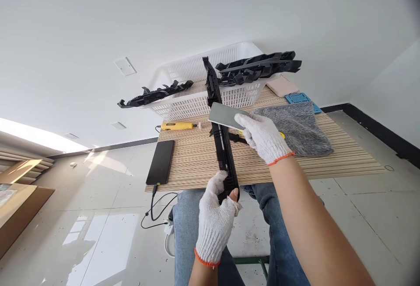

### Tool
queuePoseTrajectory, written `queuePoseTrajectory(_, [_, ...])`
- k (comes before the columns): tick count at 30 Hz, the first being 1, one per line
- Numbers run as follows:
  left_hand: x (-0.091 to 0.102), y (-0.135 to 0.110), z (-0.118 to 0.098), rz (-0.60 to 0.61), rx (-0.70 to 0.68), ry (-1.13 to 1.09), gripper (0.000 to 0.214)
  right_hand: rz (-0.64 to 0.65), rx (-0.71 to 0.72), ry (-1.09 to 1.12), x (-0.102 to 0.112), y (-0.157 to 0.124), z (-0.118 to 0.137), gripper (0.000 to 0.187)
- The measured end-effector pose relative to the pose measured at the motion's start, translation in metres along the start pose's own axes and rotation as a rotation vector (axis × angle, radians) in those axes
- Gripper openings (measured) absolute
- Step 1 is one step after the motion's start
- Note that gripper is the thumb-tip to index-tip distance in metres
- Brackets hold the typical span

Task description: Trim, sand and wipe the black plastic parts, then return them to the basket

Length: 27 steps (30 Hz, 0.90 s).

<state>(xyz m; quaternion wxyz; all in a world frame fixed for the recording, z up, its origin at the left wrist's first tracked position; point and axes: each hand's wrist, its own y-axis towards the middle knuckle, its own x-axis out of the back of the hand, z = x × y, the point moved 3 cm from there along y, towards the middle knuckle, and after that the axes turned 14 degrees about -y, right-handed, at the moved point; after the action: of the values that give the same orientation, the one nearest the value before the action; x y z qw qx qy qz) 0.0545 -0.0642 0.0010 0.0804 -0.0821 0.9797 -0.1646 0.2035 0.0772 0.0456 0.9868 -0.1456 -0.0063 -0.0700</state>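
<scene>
A long black plastic rail lies lengthwise across the striped wooden board, its far end over the basket. My left hand, in a white knit glove, is closed around the rail's near end at the board's front edge. My right hand, also gloved, pinches a flat grey sanding block and holds it against the rail's middle.
A white slotted basket at the back holds black plastic parts; another black part sticks out to its left. A yellow tool, a black phone on a cable, a grey cloth and a blue pad lie on the board.
</scene>
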Motion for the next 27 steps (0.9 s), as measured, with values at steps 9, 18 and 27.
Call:
queuePoseTrajectory(9, [0.005,0.001,0.008,-0.009,-0.021,0.006,0.053,0.017,0.021,0.101,-0.004,-0.002,0.001,0.022])
queuePoseTrajectory(18, [0.003,0.001,0.008,-0.007,-0.033,0.026,0.050,0.117,0.276,0.301,-0.001,-0.008,0.011,0.032])
queuePoseTrajectory(27, [0.004,0.001,0.008,-0.022,-0.048,0.019,0.051,-0.075,0.245,-0.091,-0.004,0.000,0.002,0.024])
